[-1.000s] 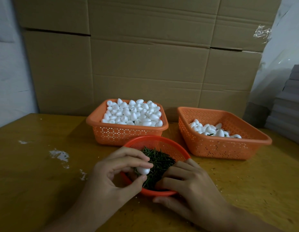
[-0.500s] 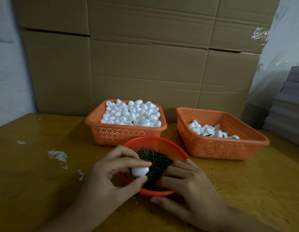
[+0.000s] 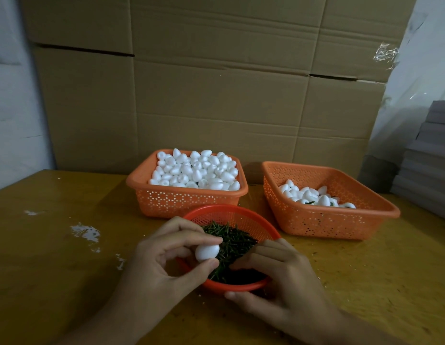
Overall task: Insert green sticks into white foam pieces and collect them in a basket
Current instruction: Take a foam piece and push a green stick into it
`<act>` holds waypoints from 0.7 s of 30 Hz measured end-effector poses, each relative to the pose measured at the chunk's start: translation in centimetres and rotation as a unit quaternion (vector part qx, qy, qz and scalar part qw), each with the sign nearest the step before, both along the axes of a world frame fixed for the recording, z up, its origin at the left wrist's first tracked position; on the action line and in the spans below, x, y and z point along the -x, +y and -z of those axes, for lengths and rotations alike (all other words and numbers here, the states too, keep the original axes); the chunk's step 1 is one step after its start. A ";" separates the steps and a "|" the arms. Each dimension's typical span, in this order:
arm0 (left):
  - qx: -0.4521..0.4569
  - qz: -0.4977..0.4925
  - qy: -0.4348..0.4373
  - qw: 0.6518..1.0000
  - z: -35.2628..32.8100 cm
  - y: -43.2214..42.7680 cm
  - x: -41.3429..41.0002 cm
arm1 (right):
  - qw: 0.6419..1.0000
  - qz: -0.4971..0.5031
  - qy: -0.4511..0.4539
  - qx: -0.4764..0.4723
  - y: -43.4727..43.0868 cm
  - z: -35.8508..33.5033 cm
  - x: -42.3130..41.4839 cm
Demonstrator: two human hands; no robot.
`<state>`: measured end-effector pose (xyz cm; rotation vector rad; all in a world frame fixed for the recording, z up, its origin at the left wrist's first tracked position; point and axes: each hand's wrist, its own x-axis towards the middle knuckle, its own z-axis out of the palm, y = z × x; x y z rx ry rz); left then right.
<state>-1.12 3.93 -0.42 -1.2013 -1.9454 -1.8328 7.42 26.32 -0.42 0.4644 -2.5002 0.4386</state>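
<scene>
My left hand [image 3: 164, 262] pinches one white foam piece [image 3: 207, 252] between forefinger and thumb, just over the near left edge of the round red basket [image 3: 241, 215]. That basket holds a heap of green sticks [image 3: 231, 242]. My right hand [image 3: 278, 282] lies across its near rim, with curled fingers down among the sticks and the thumb outside the rim. Whether it holds a stick is hidden. Behind, the left orange basket [image 3: 166, 197] is heaped with foam pieces [image 3: 196, 170]. The right orange basket [image 3: 328, 225] holds fewer pieces [image 3: 313, 195], some with green sticks in them.
Everything stands on a yellow wooden table [image 3: 54, 257] with white scuffs at the left. Large cardboard boxes [image 3: 216, 95] form a wall close behind the baskets. A stack of grey slabs [image 3: 430, 158] rises at the right edge.
The foam piece has shifted a little to the left in my left fingers. My right hand has stayed at the near rim, among the sticks.
</scene>
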 end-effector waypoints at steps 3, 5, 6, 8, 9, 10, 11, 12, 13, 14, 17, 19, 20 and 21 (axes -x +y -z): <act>-0.001 0.004 -0.006 1.000 0.0 0.0 -0.1 | 1.000 -0.011 -0.008 0.026 0.2 -0.1 0.0; -0.002 0.004 -0.008 1.000 -0.1 0.0 -0.2 | 0.999 -0.029 -0.014 0.042 0.2 -0.1 -0.1; -0.005 0.003 -0.010 1.000 -0.1 0.0 -0.3 | 0.998 -0.036 -0.014 0.052 0.1 -0.1 -0.1; -0.013 0.000 -0.013 1.000 -0.2 -0.1 -0.4 | 0.996 -0.036 -0.002 0.085 0.0 -0.1 -0.1; -0.015 -0.002 -0.014 1.000 -0.3 -0.1 -0.4 | 0.994 -0.028 0.009 0.106 -0.1 -0.1 0.0; -0.016 -0.004 -0.015 1.000 -0.3 -0.1 -0.5 | 0.992 -0.020 0.020 0.127 0.0 0.0 0.1; -0.016 -0.005 -0.016 1.000 -0.4 0.0 -0.5 | 0.989 -0.015 0.030 0.147 0.0 0.2 0.2; -0.018 -0.006 -0.018 1.000 -0.4 0.0 -0.5 | 0.985 -0.011 0.039 0.167 0.1 0.3 0.3; -0.021 -0.006 -0.025 0.999 -0.5 0.0 -0.6 | 0.981 -0.008 0.048 0.186 0.2 0.3 0.3; -0.025 -0.004 -0.036 0.999 -0.5 0.0 -0.6 | 0.978 -0.007 0.055 0.204 0.3 0.3 0.4; -0.035 0.002 -0.063 0.997 -0.7 0.0 -0.6 | 0.968 -0.011 0.067 0.240 0.4 0.5 0.5; -0.042 0.007 -0.072 0.997 -0.7 0.0 -0.6 | 0.964 -0.022 0.069 0.254 0.5 0.6 0.7; -0.047 0.011 -0.076 0.996 -0.8 0.0 -0.6 | 0.962 -0.028 0.071 0.261 0.5 0.7 0.8; -0.052 0.016 -0.079 0.995 -0.8 0.0 -0.6 | 0.960 -0.035 0.071 0.267 0.6 0.8 0.8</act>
